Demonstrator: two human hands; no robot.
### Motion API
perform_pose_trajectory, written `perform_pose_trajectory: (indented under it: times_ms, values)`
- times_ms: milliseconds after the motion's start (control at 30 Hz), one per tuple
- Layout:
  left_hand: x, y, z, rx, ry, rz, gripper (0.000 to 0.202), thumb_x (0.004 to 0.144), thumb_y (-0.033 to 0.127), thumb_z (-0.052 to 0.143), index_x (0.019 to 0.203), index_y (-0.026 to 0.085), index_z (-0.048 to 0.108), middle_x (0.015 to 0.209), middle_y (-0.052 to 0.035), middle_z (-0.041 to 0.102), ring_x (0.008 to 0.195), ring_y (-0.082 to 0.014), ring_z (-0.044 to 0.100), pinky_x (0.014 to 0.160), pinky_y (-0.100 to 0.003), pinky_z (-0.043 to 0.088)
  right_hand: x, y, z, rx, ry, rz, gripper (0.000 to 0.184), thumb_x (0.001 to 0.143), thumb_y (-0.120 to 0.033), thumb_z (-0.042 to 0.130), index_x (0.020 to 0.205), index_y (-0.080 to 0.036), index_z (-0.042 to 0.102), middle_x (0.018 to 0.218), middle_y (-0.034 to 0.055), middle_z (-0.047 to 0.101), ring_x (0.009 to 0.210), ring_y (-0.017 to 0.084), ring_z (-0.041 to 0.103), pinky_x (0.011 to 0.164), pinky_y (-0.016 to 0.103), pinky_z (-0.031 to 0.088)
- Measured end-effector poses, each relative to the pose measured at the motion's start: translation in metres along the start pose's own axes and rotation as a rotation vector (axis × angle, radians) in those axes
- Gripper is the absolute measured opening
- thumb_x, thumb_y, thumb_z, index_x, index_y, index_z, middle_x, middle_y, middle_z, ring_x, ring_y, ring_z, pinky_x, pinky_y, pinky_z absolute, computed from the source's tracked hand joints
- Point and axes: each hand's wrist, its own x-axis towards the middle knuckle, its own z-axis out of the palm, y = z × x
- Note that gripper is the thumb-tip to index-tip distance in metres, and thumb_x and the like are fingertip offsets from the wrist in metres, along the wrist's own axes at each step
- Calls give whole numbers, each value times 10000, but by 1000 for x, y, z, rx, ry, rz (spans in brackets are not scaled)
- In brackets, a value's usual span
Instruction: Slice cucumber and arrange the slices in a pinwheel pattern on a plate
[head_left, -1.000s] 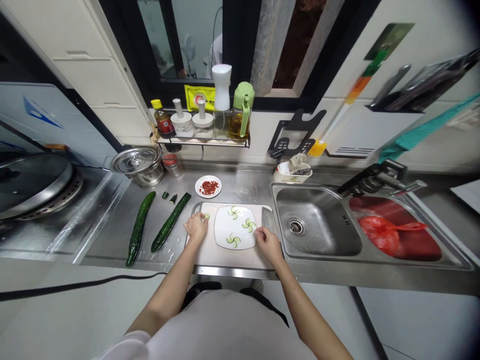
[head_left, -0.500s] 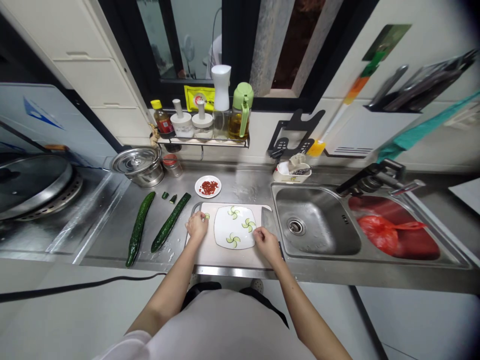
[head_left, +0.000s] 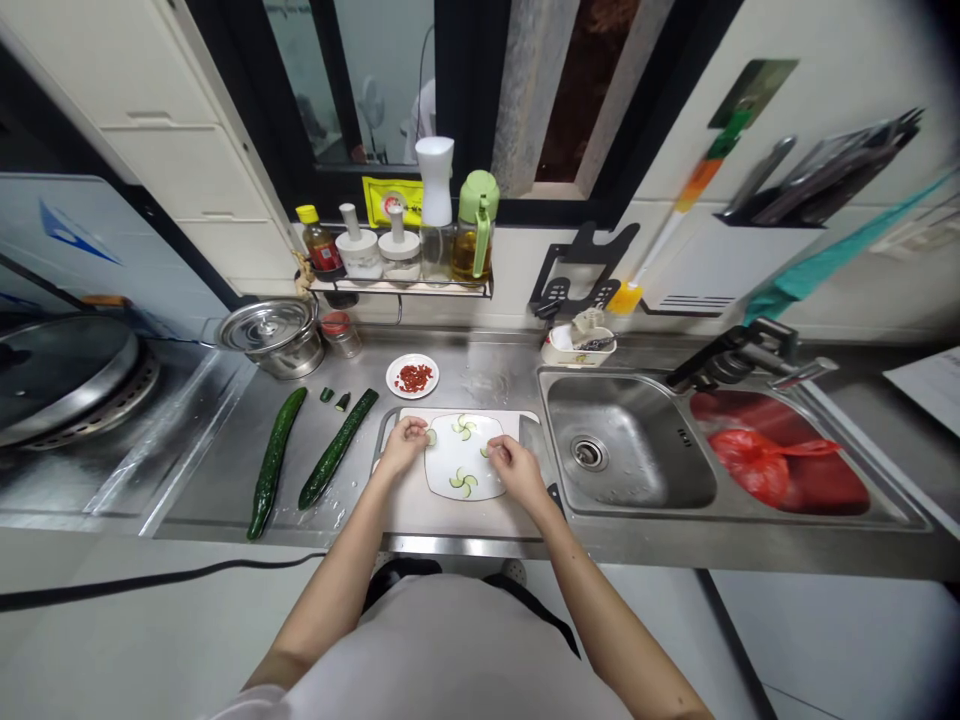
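Note:
A white plate [head_left: 448, 456] lies on the pale cutting board [head_left: 420, 515]. Pinwheels of thin green-edged cucumber slices [head_left: 463, 483] are laid out on it. My left hand [head_left: 406, 443] is at the plate's left edge, pinching a cucumber slice [head_left: 431, 437] by its fingertips. Over the plate's right side, the fingers of my right hand [head_left: 517, 470] are pressed together at the right pinwheel and cover most of it. What those fingers hold, if anything, is hidden. Two long cucumbers [head_left: 276, 463] and two cut-off ends [head_left: 343, 402] rest on the steel counter to the left.
Behind the board stands a small white dish [head_left: 412, 376] of chopped red pieces. A lidded steel pot [head_left: 271, 340] and a jar [head_left: 341, 335] are back left. The sink [head_left: 637, 440] adjoins the board on the right, with a red bag [head_left: 754, 468] in its second basin.
My left hand has risen from the board and moved right to the plate, carrying a cucumber slice. My right hand has moved left from the plate's edge over the right pinwheel.

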Motion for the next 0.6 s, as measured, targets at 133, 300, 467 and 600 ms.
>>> perform_pose_trajectory:
  times_ms: [133, 300, 467, 600]
  values:
    - [-12, 28, 8, -125, -210, -13, 339, 597, 258, 730, 883, 169, 573, 726, 15, 594, 676, -102, 567, 697, -236, 444, 21, -28, 8, 103, -97, -105, 256, 820, -366, 534, 981, -206, 652, 802, 19, 641, 690, 152, 546, 689, 270, 423]
    - [-22, 50, 16, -129, -307, 16, 382, 619, 300, 755, 930, 169, 576, 775, 2, 608, 731, -115, 586, 751, -259, 464, 34, -51, 20, 178, -177, -199, 134, 808, -301, 552, 850, -206, 637, 850, 32, 661, 791, 167, 575, 770, 288, 435]
    - [-21, 47, 17, -112, -246, 58, 349, 626, 286, 764, 906, 166, 595, 778, -5, 614, 748, -116, 587, 742, -245, 464, 37, -50, 26, 271, -193, -121, 118, 798, -296, 534, 759, -200, 589, 764, 4, 642, 731, 147, 565, 733, 269, 431]
    - [-21, 41, 14, -34, -95, 11, 278, 682, 388, 731, 776, 158, 608, 649, 11, 586, 601, -93, 529, 613, -216, 416, 38, -49, 29, 342, -189, -83, 137, 789, -323, 539, 768, -194, 581, 738, -7, 622, 686, 131, 538, 694, 254, 425]
